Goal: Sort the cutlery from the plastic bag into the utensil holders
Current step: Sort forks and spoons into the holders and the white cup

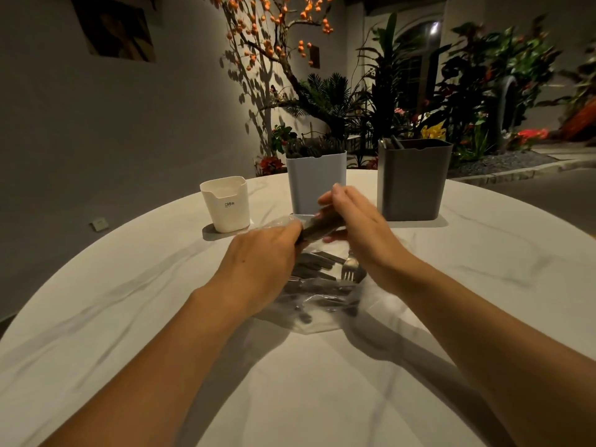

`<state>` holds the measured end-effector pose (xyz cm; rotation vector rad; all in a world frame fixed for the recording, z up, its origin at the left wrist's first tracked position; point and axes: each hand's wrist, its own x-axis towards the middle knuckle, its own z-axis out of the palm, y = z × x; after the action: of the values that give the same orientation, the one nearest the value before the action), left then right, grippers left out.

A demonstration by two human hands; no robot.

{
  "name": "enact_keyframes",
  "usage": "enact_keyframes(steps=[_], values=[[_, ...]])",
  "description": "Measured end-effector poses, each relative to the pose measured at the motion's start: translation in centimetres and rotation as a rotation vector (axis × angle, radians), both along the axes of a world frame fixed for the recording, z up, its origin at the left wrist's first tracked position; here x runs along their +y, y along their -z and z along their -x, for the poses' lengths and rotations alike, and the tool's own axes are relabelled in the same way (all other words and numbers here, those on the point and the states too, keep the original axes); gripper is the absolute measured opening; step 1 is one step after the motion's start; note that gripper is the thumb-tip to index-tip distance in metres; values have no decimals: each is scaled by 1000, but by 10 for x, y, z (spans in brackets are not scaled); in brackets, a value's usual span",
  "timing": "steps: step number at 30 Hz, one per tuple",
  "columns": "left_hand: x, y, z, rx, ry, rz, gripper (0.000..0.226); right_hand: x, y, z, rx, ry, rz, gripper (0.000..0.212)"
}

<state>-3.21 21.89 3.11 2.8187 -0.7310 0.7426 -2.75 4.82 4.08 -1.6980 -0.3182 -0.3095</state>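
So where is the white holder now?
The white holder stands far left on the table, left of the blue holder.

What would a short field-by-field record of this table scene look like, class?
surface: round white table
holders: white holder, light blue holder, dark grey holder
bag: clear plastic bag with cutlery inside
loose item: fork
left hand: gripping dark bundle
right hand: gripping the same bundle

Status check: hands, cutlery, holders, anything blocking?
Left hand and right hand both closed on one dark bundle. Forks remain in plastic bag. White, blue and grey holders unobstructed.
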Motion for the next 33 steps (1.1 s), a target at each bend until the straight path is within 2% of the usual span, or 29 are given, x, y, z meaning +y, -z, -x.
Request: enact_keyframes(steps=[3, 5, 8, 11, 13, 17, 26, 29, 33], values=[[-5, 3, 1, 42, -8, 86, 8, 4, -1, 2, 47, -70, -30, 35], [-6, 1, 1, 69, 42, 230, 13, 0, -3, 1, 32, -54, 13, 24], [-11, -3, 6, 176, 109, 375, 31, -5, -6, 2, -33, -14, 33, 12], [-16, -5, 6, 288, 166, 471, 26, -7, -9, 2, -115, 22, -8, 13], [-20, -9, 5, 376, 236, 618, 25, -9, -12, 3, -100, 6, -89, 18], [-23, -22, 9, 560, 322, 937, 30, -12, -20, 5, -21, -170, -247, 21], [-29, -31, 6, 797, 337, 1192, 32, -17, -39, 1, -11, -101, -117, 26], [-32, -36, 3, 791, 347, 1199, 29, -21, -46, -1, -61, -45, -73, 36], [-44, -44, -5, 742, 313, 1115, 20, -24, -59, -4, -181, 19, 117, 59]])
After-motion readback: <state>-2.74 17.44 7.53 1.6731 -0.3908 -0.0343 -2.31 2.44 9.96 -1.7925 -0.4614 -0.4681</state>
